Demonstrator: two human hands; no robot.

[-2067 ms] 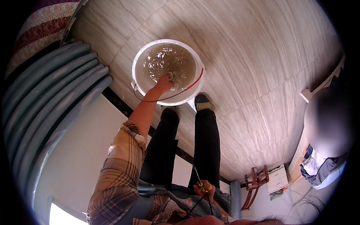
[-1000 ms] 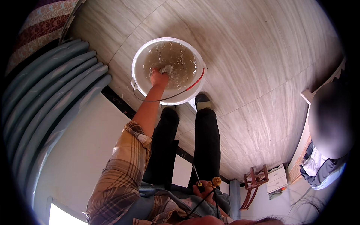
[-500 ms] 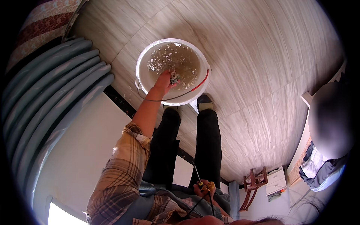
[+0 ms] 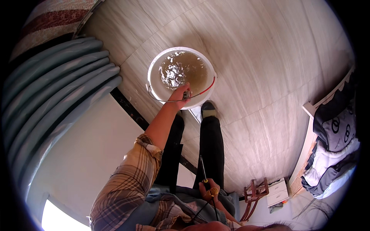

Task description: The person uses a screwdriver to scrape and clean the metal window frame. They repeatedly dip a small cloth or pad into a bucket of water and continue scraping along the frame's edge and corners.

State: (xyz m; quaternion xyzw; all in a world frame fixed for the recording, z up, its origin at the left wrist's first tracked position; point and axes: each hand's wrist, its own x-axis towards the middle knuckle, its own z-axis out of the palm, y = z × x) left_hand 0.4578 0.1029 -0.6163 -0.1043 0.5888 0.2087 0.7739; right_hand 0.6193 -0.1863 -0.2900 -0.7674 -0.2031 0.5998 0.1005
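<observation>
A white bucket (image 4: 152, 63) of murky, rippling water (image 4: 197, 75) stands on the floor in front of my feet. My left hand (image 4: 178, 97) is closed on a small grey crumpled thing (image 4: 187, 95) whose kind I cannot make out, over the bucket's near rim. The thin wire handle, with its red grip (image 4: 208, 86), lies across the near side of the bucket by that hand. Low at my lap, my right hand (image 4: 208, 187) grips a screwdriver (image 4: 203, 166), its metal shaft pointing away from me. A yellow-brown textured thing (image 4: 213, 191) sits at that hand.
Thick grey-blue padded rolls (image 4: 73, 73) curve along the left, beside a pale panel (image 4: 100, 142). Striped tiles (image 4: 262, 57) cover the floor. At the right lie piled clothes (image 4: 327, 165); a brown wooden stool (image 4: 255, 192) and a white drawer unit (image 4: 277, 192) stand at lower right.
My left hand has drawn back from over the water to the near rim, still holding the grey thing. The water's ripples have changed. The whole view has shifted slightly.
</observation>
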